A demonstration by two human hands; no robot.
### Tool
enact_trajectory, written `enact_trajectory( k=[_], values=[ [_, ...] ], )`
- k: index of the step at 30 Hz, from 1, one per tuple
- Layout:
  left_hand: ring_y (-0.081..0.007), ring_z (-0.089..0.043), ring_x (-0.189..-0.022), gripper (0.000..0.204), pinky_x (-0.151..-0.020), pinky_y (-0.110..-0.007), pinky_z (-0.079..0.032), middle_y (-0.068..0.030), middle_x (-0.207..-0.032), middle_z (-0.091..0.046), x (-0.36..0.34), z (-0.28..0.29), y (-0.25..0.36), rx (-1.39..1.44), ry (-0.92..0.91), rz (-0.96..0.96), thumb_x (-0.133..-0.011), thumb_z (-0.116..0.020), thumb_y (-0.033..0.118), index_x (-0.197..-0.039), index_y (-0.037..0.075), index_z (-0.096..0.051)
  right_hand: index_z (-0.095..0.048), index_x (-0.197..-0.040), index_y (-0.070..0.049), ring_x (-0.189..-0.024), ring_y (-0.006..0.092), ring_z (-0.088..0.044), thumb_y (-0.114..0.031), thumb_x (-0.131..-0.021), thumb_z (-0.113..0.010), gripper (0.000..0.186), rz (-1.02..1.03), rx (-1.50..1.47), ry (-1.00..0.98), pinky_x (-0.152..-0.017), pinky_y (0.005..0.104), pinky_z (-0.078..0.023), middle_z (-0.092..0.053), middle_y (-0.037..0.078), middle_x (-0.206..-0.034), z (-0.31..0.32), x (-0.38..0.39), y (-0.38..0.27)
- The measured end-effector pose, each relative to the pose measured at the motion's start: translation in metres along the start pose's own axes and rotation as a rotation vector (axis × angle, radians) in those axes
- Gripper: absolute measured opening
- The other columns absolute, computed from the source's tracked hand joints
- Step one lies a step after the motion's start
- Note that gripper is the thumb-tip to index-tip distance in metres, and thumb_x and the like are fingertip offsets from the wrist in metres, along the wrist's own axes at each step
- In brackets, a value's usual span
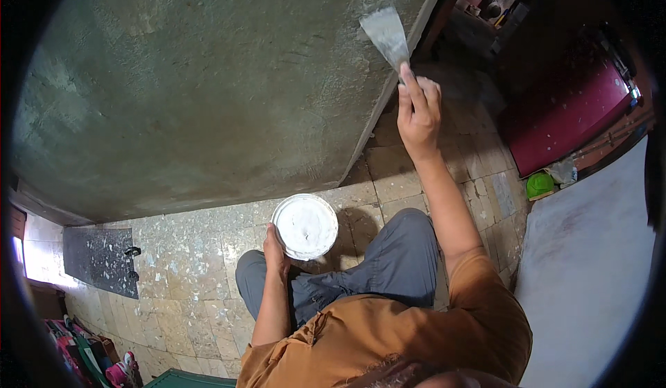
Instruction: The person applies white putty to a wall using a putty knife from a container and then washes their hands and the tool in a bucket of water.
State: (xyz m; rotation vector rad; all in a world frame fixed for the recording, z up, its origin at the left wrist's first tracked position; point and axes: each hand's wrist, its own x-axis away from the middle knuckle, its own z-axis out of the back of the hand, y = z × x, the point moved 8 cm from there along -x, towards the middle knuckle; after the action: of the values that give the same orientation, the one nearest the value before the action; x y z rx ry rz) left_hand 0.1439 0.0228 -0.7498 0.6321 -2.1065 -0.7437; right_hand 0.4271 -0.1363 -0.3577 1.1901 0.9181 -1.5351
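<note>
My right hand (420,110) is closed on the handle of a putty knife, its wide, whitish-smeared blade (385,30) raised over the upper right part of a grey-green plastered wall (194,76), near its vertical edge. Whether the blade touches the wall I cannot tell. My left hand (276,249) grips the left side of a round white tub (305,223) holding white paste, held above my crossed legs, low in front of the wall.
Speckled floor tiles (173,284) surround me, with a dark mat (94,259) at left. Right are a maroon cabinet or appliance (562,117), a green object (540,185) and a pale surface (583,263). Clutter (90,353) and a green edge (187,380) lie lower left; a dark doorway opens upper right.
</note>
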Motion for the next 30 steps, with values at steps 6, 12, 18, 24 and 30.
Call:
enact_trajectory(
  k=[6, 12, 18, 24, 30],
  values=[
    [-0.0291, -0.065, -0.110, 0.058, -0.096, -0.040, -0.051, -0.0197, -0.125, -0.063, 0.001, 0.006, 0.001, 0.028, 0.054, -0.016, -0.105, -0.041, 0.041, -0.132, -0.010, -0.051, -0.065, -0.131, -0.012, -0.087, 0.0286, -0.053, -0.003, -0.090, -0.066, 0.042, -0.073, 0.063, -0.027, -0.080, 0.0381, -0.047, -0.056, 0.010, -0.094, 0.001, 0.018, 0.016],
    [-0.0282, -0.060, -0.119, 0.058, -0.104, -0.040, -0.045, -0.0175, -0.133, -0.060, -0.002, 0.012, -0.003, -0.013, 0.032, 0.006, -0.105, -0.040, 0.041, -0.137, -0.006, -0.049, -0.065, -0.131, -0.013, -0.088, 0.0297, -0.054, -0.003, -0.090, -0.066, 0.043, 0.001, 0.054, -0.012, -0.081, 0.0394, -0.048, -0.055, 0.011, -0.095, 0.000, -0.006, 0.005],
    [-0.0287, -0.061, -0.118, 0.058, -0.102, -0.040, -0.047, -0.0175, -0.131, -0.060, -0.001, 0.005, -0.001, 0.014, 0.011, 0.002, -0.105, -0.039, 0.042, -0.136, -0.006, -0.050, -0.065, -0.131, -0.014, -0.088, 0.0297, -0.055, -0.003, -0.089, -0.068, 0.044, -0.042, 0.117, 0.017, -0.080, 0.0389, -0.049, -0.055, 0.011, -0.095, 0.010, 0.010, 0.019],
    [-0.0290, -0.059, -0.121, 0.059, -0.104, -0.041, -0.046, -0.0181, -0.136, -0.058, 0.006, -0.003, 0.010, 0.024, 0.002, -0.036, -0.105, -0.038, 0.042, -0.138, -0.006, -0.047, -0.066, -0.130, -0.015, -0.087, 0.0290, -0.055, -0.005, -0.090, -0.067, 0.041, 0.001, 0.138, -0.017, -0.081, 0.0388, -0.049, -0.055, 0.010, -0.094, -0.001, -0.009, 0.008],
    [-0.0279, -0.062, -0.116, 0.060, -0.101, -0.039, -0.047, -0.0199, -0.129, -0.061, 0.003, 0.004, 0.008, 0.078, 0.053, -0.091, -0.105, -0.040, 0.042, -0.134, -0.010, -0.050, -0.064, -0.131, -0.010, -0.084, 0.0256, -0.060, -0.004, -0.094, -0.063, 0.038, -0.182, -0.212, -0.226, -0.077, 0.0355, -0.049, -0.062, 0.013, -0.098, 0.036, 0.054, -0.015]
  ],
)
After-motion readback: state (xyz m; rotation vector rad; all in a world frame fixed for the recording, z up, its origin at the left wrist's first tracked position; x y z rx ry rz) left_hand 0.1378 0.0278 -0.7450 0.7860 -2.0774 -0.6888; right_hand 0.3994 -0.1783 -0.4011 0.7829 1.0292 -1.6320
